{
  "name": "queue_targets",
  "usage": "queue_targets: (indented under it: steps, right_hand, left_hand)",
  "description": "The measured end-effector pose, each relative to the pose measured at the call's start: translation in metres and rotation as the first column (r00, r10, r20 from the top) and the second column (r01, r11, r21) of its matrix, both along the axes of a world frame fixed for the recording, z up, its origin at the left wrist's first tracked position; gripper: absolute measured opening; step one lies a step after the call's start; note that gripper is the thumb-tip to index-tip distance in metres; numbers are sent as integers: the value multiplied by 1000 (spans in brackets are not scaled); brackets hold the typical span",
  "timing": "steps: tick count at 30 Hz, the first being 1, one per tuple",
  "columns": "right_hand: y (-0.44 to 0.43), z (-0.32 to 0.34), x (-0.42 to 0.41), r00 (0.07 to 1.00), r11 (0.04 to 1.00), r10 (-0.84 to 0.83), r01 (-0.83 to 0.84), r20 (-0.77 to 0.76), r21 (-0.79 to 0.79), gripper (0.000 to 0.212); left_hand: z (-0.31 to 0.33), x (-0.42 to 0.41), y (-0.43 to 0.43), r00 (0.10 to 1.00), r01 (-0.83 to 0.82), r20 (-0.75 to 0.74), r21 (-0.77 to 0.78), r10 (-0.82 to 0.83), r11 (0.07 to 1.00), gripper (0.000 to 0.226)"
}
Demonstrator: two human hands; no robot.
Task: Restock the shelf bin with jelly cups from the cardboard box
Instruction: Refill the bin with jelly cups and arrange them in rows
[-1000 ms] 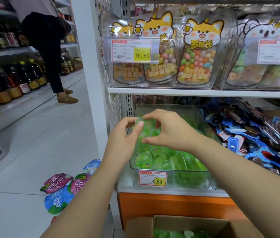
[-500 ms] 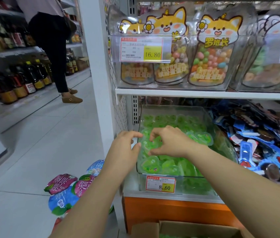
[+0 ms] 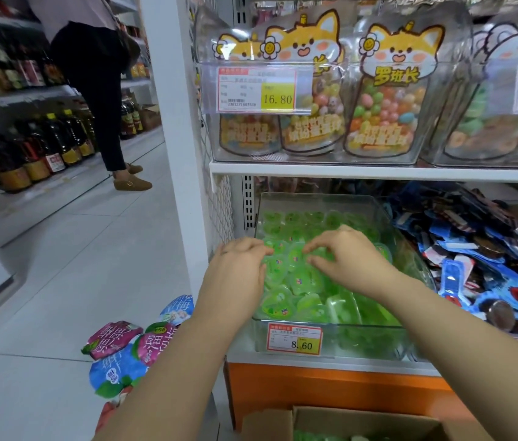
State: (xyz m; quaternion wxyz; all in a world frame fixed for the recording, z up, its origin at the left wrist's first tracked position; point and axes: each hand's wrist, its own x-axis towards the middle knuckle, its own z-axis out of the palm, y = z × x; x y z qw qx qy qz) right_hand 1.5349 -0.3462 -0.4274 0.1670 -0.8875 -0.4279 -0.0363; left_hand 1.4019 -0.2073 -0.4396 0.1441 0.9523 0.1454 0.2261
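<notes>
1. Jelly cups (image 3: 295, 281): green ones fill the bin (image 3: 314, 200) from front wall to back, heaped loosely and higher toward the front.
2. Left hand (image 3: 235, 268) is at the bin's left rim and right hand (image 3: 346, 259) over the bin's middle. Both have fingers bent down, with the tips on the top layer.
3. Grip: can't tell for either hand. The right thumb and forefinger bracket a cup, but a pinch and a plain touch look the same from this view. The left fingertips are hidden behind the knuckles.
4. Progress: my read is late in the task. The bin looks close to full and this batch is down on the pile.
5. Left to do: the box (image 3: 267, 424), below the bin's front, shows some green at its opening, so more cups likely remain. How many is hidden.
6. Versus 1.0 s ago: the hands were then together above the bin, holding cups up between them. At 0.5 s ago they were lower and touching the pile.
7. Now the hands have spread apart on the pile, and no cup is raised above the bin.
</notes>
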Motion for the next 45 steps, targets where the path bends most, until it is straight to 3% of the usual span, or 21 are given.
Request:
queue_targets:
  steps: [6, 15, 35, 40, 45]
  right_hand:
    - [-10, -6, -10, 1000, 979, 7, -3, 21, -202, 40]
    - [-4, -2, -9, 997, 971, -72, 71, 3, -228, 52]
    - [-3, -8, -10, 997, 976, -75, 79, 30, -200, 56]
    - [-10, 2, -16, 997, 990, -61, 66, 40, -121, 48]
    - [-5, 9, -48, 998, 996, 66, -66, -6, -53, 33]
  left_hand:
    - [3, 21, -9, 948, 42, -310, 331, 67, 943, 42]
    - [8, 32, -11, 883, 73, -460, 321, 88, 944, 40]
    - [3, 28, -3, 886, 109, -463, 247, 18, 963, 44]
    - [3, 19, 3, 938, 91, -345, 192, -20, 977, 37]
    - [-5, 4, 15, 978, 95, -198, 136, -67, 986, 28]
